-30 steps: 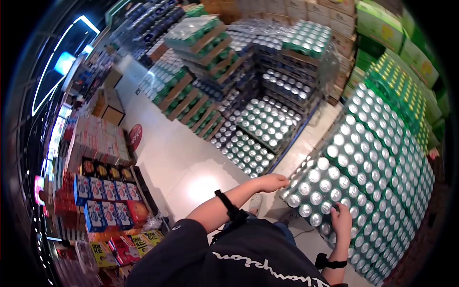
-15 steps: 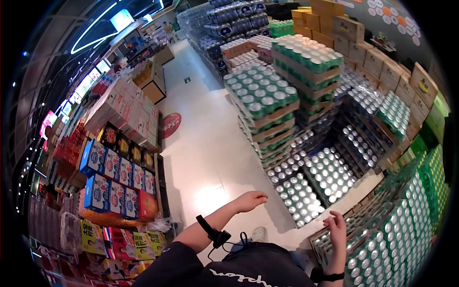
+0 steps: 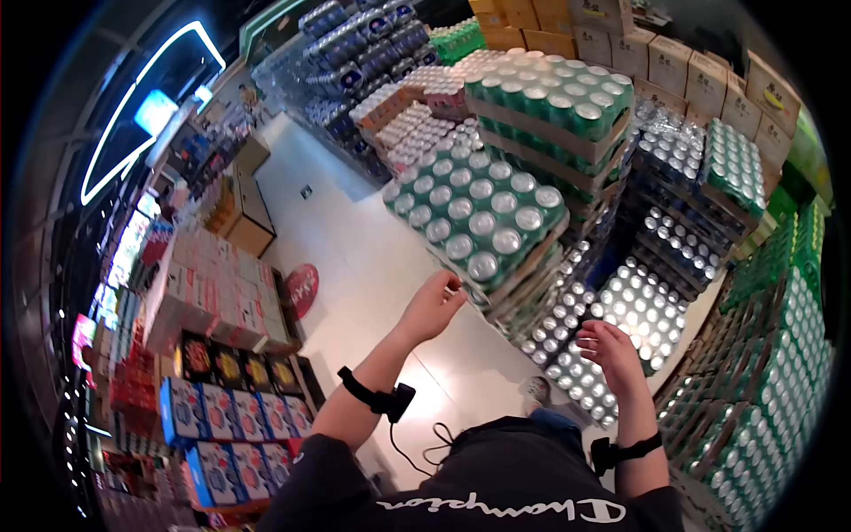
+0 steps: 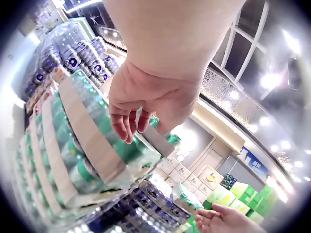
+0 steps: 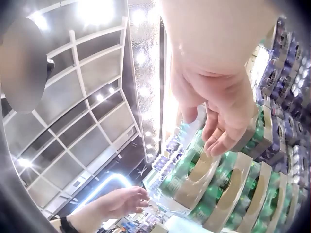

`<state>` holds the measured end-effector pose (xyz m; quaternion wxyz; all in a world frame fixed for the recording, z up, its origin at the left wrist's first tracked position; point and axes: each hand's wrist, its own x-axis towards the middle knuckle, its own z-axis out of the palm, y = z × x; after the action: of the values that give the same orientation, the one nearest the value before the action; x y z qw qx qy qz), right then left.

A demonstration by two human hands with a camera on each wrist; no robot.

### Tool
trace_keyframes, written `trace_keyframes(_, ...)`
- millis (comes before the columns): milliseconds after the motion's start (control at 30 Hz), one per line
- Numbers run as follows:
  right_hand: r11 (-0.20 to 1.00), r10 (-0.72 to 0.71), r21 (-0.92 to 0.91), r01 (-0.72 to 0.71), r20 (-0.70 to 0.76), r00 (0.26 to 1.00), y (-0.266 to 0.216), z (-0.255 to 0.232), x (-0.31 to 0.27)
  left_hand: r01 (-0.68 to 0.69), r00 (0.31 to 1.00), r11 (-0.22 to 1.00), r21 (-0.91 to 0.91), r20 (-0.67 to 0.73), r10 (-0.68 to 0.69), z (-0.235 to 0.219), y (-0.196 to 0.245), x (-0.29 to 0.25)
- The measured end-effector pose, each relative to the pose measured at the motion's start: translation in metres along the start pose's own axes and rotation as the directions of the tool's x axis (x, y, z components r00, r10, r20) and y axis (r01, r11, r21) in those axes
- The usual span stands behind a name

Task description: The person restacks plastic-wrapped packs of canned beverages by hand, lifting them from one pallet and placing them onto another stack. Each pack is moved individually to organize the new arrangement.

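In front of me stands a stack of shrink-wrapped trays of green cans [image 3: 474, 208], their silver lids facing up. My left hand [image 3: 433, 306] is at the near left corner of this stack, fingers loosely bent, holding nothing. The right hand [image 3: 612, 353] is in the air to the right of the same stack, fingers relaxed and parted from the thumb. From the left wrist, the cardboard sides of the can trays [image 4: 87, 131] show behind the hanging fingers [image 4: 127, 128]. The right wrist view has the layered trays [image 5: 233, 182] beyond the fingertips.
A taller stack of green cans [image 3: 550, 106] rises just behind. Low dark-blue trays [image 3: 678, 239] and silver-topped cans [image 3: 638, 306] lie right of it. More green cans [image 3: 753, 443] are piled at far right. Boxed goods [image 3: 226, 417] line the left side, along a tiled aisle [image 3: 346, 257].
Both hands have left the can pile on the right, where the right hand touched the cans. My view has turned, and the hands are now up at the middle stack, which looks closer.
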<state>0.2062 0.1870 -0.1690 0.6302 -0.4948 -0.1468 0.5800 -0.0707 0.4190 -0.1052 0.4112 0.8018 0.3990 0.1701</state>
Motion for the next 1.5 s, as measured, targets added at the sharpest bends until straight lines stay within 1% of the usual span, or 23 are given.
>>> trace_keyframes(167, 0.992, -0.044, 0.119, 0.046, -0.016, 0.999, -0.013, 0.050, 0.085, -0.051, 0.992, 0.993, 0.103, -0.106, 0.062, -0.100, -0.036, 0.095)
trace_keyframes(267, 0.979, -0.041, 0.199, 0.051, -0.057, 0.998, -0.023, 0.081, 0.123, -0.174, 0.953, 0.938, 0.301, -0.189, 0.237, -0.152, -0.075, 0.154)
trace_keyframes(367, 0.964, -0.074, 0.245, 0.106, -0.137, 0.988, -0.019, 0.104, 0.152, -0.116, 0.979, 0.972, 0.204, -0.139, 0.146, -0.183, -0.117, 0.227)
trace_keyframes(433, 0.952, -0.096, 0.261, 0.161, -0.247, 0.964, -0.011, 0.116, 0.165, 0.164, 0.986, 0.986, -0.042, 0.006, -0.164, -0.191, -0.131, 0.278)
trace_keyframes(500, 0.956, -0.094, 0.216, 0.199, -0.416, 0.904, -0.017, 0.136, 0.163, 0.027, 0.999, 0.999, 0.032, -0.022, -0.026, -0.191, -0.154, 0.325)
trace_keyframes(567, 0.950, 0.020, 0.268, 0.160, -0.565, 0.825, -0.024, 0.157, 0.162, 0.116, 0.988, 0.993, -0.026, 0.104, -0.113, -0.185, -0.157, 0.355)
trace_keyframes(633, 0.981, 0.044, 0.178, 0.081, -0.606, 0.795, -0.027, 0.172, 0.167, 0.061, 0.969, 0.998, 0.012, 0.239, -0.062, -0.186, -0.153, 0.366)
trace_keyframes(667, 0.990, 0.133, 0.044, -0.135, -0.622, 0.772, -0.029, 0.169, 0.175, 0.049, 0.964, 0.998, 0.027, 0.259, -0.054, -0.180, -0.172, 0.387)
trace_keyframes(733, 0.936, 0.059, -0.184, -0.299, -0.758, 0.649, -0.027, 0.171, 0.194, -0.017, 0.967, 0.997, 0.081, 0.253, -0.004, -0.178, -0.179, 0.386)
trace_keyframes(767, 0.952, -0.035, -0.231, -0.201, -0.736, 0.677, -0.023, 0.177, 0.198, -0.025, 0.946, 0.999, -0.023, 0.323, 0.031, -0.175, -0.204, 0.400)
trace_keyframes(800, 0.939, -0.037, -0.249, -0.236, -0.758, 0.651, -0.019, 0.174, 0.200, -0.020, 0.956, 0.981, -0.191, 0.285, 0.075, -0.167, -0.210, 0.402)
trace_keyframes(833, 0.969, -0.075, -0.210, -0.132, -0.754, 0.653, -0.014, 0.175, 0.201, -0.150, 0.958, 0.986, -0.067, 0.239, 0.162, -0.164, -0.217, 0.405)
trace_keyframes(900, 0.994, -0.099, -0.055, 0.094, -0.814, 0.573, 0.006, 0.176, 0.213, 0.128, 0.963, 0.918, -0.375, 0.267, -0.025, -0.160, -0.198, 0.401)
trace_keyframes(967, 0.990, -0.140, -0.108, 0.091, -0.836, 0.530, -0.002, 0.187, 0.207, 0.122, 0.957, 0.906, -0.406, 0.289, 0.000, -0.160, -0.195, 0.399)
trace_keyframes(1033, 0.968, -0.192, -0.068, 0.242, -0.823, 0.535, 0.000, 0.198, 0.199, 0.068, 0.952, 0.935, -0.347, 0.303, 0.043, -0.164, -0.185, 0.396)
trace_keyframes(1100, 0.976, -0.213, -0.159, 0.149, -0.848, 0.485, 0.025, 0.188, 0.193, 0.115, 0.962, 0.906, -0.406, 0.275, 0.001, -0.159, -0.175, 0.389)
trace_keyframes(1167, 0.962, -0.179, -0.052, 0.266, -0.860, 0.478, 0.039, 0.193, 0.162, -0.091, 0.944, 0.952, -0.291, 0.279, 0.175, -0.155, -0.162, 0.373)
trace_keyframes(1267, 0.935, -0.148, -0.019, 0.354, -0.928, 0.343, 0.062, 0.191, 0.098, -0.094, 0.903, 0.966, -0.241, 0.387, 0.184, -0.134, -0.124, 0.335)
trace_keyframes(1300, 0.914, -0.161, -0.033, 0.404, -0.944, 0.288, 0.073, 0.189, 0.073, -0.172, 0.890, 0.963, -0.208, 0.387, 0.243, -0.125, -0.104, 0.313)
trace_keyframes(1367, 0.806, -0.198, -0.093, 0.585, -0.973, 0.118, 0.098, 0.181, 0.024, -0.042, 0.872, 0.968, -0.248, 0.464, 0.157, -0.099, -0.061, 0.267)
trace_keyframes(1433, 0.935, -0.207, -0.197, 0.294, -0.978, 0.002, 0.129, 0.173, -0.046, -0.050, 0.832, 0.951, -0.306, 0.514, 0.209, -0.052, -0.047, 0.241)
trace_keyframes(1467, 0.919, -0.229, -0.225, 0.325, -0.973, -0.027, 0.162, 0.156, -0.072, -0.081, 0.816, 0.954, -0.289, 0.531, 0.230, -0.034, -0.021, 0.211)
trace_keyframes(1500, 0.723, -0.081, -0.090, 0.685, -0.996, -0.045, 0.133, 0.192, -0.109, -0.102, 0.779, 0.947, -0.303, 0.568, 0.266, -0.015, -0.001, 0.186)
